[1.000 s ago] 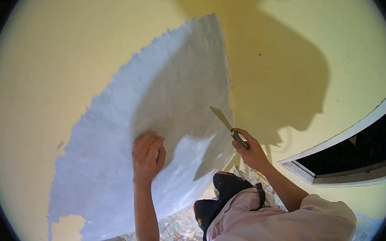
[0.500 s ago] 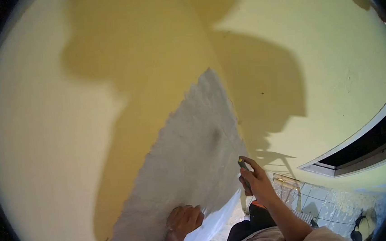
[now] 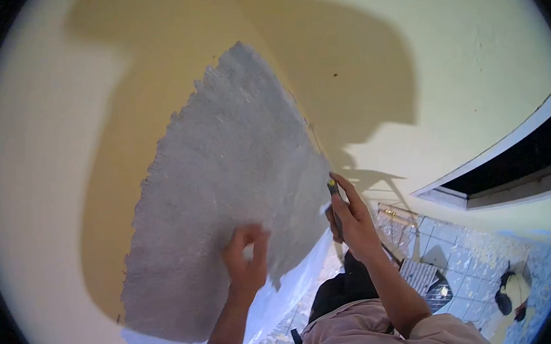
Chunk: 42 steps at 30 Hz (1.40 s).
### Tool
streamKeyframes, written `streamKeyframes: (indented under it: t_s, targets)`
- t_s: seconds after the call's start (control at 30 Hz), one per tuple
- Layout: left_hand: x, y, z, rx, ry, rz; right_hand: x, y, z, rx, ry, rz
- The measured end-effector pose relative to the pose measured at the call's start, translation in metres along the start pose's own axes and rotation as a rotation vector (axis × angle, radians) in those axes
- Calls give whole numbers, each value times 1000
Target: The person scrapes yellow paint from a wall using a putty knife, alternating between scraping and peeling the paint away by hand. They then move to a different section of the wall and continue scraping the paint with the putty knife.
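My right hand (image 3: pixel 353 221) is closed around a dark-handled hand tool (image 3: pixel 335 196) with a yellow spot at its upper end. The tool's working end cannot be made out. It is held close to the corner, by the right edge of a bare grey patch (image 3: pixel 222 150) on the yellow wall (image 3: pixel 37 191). That patch has a ragged left edge and a pointed top; its lower part looks bluish white in the light. In front of its lower middle is my left hand (image 3: pixel 246 255), curled, with fingertips smeared by motion. Whether it touches the wall or holds anything does not show.
A window opening (image 3: pixel 514 166) with a pale frame is in the right wall. On the tiled floor (image 3: pixel 446 242), littered with pale flakes, lie a dark and white object (image 3: pixel 513 292) and a ridged grey object (image 3: pixel 419 274). Shadows cover much of the corner.
The view has shifted, so the patch appears higher and farther left. My left hand has changed from resting knuckles-up against the patch to a blurred, looped pose. My right hand still grips the tool.
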<state>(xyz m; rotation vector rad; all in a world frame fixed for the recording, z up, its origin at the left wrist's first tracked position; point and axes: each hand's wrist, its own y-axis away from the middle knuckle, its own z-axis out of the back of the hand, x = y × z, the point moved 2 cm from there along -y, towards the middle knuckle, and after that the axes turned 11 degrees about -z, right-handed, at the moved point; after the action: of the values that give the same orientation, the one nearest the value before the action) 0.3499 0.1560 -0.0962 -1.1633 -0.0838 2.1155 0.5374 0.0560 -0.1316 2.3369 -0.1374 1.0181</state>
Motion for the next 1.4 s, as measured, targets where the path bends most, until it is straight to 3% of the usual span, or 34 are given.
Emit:
streamKeyframes:
  t_s: [0.03, 0.1, 0.17, 0.2, 0.27, 0.3, 0.37, 0.5, 0.6, 0.67, 0.7, 0.73, 0.8, 0.87, 0.9, 0.93, 0.97, 1.0, 1.03, 1.07, 1.13, 1.17, 1.2, 1.27, 1.3, 1.33, 1.4]
  targets:
    - [-14, -31, -19, 63, 57, 204, 10, -1, -12, -26, 33, 40]
    - [-4, -95, -61, 65, 624, 413, 17, -9, -30, -55, 53, 75]
    - [-18, -149, -83, 196, 1207, 904, 18, -31, -44, -27, 253, 186]
    - [-6, -156, -94, 211, 1193, 903, 19, -43, -52, -32, 237, 192]
    - [26, -166, -116, 156, 1396, 714, 31, -58, -62, -231, 432, 458]
    - [33, -170, -119, 164, 1385, 722, 41, -65, -62, -236, 420, 453]
    - [39, -177, -126, 231, 1474, 533, 60, -71, -60, -251, 429, 382]
    - [20, -175, -131, 108, 1470, 575, 75, -70, -49, -172, 484, 315]
    - [39, -190, -141, 283, 1446, 458, 85, -80, -49, -215, 458, 159]
    - [22, -170, -139, 76, 1506, 575, 63, -84, -35, -199, 548, 416]
    - [17, -179, -140, 103, 1512, 561, 68, -82, -45, -222, 636, 598]
    - [16, -183, -140, 75, 1446, 592, 76, -86, -43, -236, 635, 604]
    - [21, -178, -139, 56, 1366, 643, 89, -85, -43, -191, 454, 86]
    - [18, -187, -154, -45, 1445, 835, 84, -80, -40, -244, 446, 204]
    - [33, -176, -152, 125, 1645, 762, 75, -75, -41, -217, 424, 200]
    - [12, -175, -148, -100, 1699, 766, 85, -72, -40, -184, 435, 199]
    - [9, -180, -145, -71, 1740, 776, 95, -68, -40, -187, 504, 124]
    - [8, -196, -145, -10, 1769, 758, 95, -78, -41, -159, 437, 190]
    - [4, -197, -151, -68, 1546, 804, 96, -82, -36, -130, 375, 182]
    - [4, -191, -147, -71, 1553, 807, 98, -80, -31, -104, 332, 165]
    - [-5, -191, -132, -23, 1832, 694, 110, -54, -49, -104, 519, 85]
    - [-13, -193, -121, 89, 1745, 689, 107, -52, -55, -136, 483, 215]
    - [-23, -200, -121, 75, 1739, 683, 114, -51, -57, -121, 484, 213]
    - [-32, -211, -127, -119, 1616, 765, 130, -56, -57, -111, 384, 140]
    - [-23, -207, -123, -46, 1591, 774, 118, -59, -56, -149, 478, 204]
    - [-21, -202, -114, 186, 1748, 606, 113, -49, -63, -155, 563, 288]
    - [-30, -198, -107, 35, 1682, 625, 117, -40, -68, -132, 517, 251]
